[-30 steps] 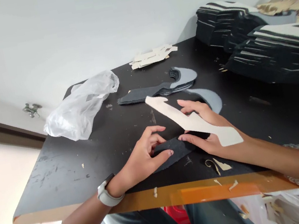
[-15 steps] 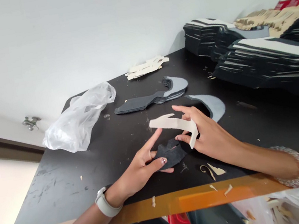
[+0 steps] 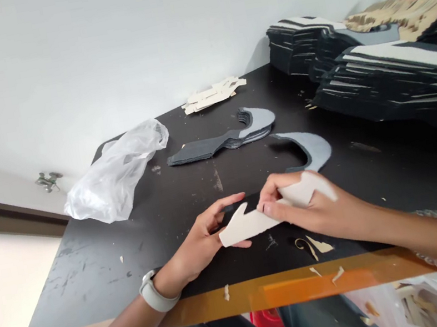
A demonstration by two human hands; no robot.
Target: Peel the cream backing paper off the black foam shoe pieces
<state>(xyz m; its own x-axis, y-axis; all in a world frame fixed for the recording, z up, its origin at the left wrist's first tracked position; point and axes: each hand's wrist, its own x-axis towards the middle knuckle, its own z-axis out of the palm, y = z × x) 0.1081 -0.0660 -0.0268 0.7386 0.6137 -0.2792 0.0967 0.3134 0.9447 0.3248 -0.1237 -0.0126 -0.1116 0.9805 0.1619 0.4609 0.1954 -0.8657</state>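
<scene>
Head view, lower centre: right hand (image 3: 315, 218) pinches a white cutout (image 3: 250, 225) pointing lengthwise at left hand (image 3: 193, 248), whose grip is unclear.

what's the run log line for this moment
right hand: gripping white piece; left hand: at piece's left end, contact unclear; table: curved grey piece, plastic bag

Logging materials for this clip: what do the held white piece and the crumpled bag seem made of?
Held white piece: perhaps card or thin leather, matte; its face is plain and shows no glare. Crumpled bag: most likely plastic film, slightly glossy; it is translucent, with creases and bright highlights.
</scene>
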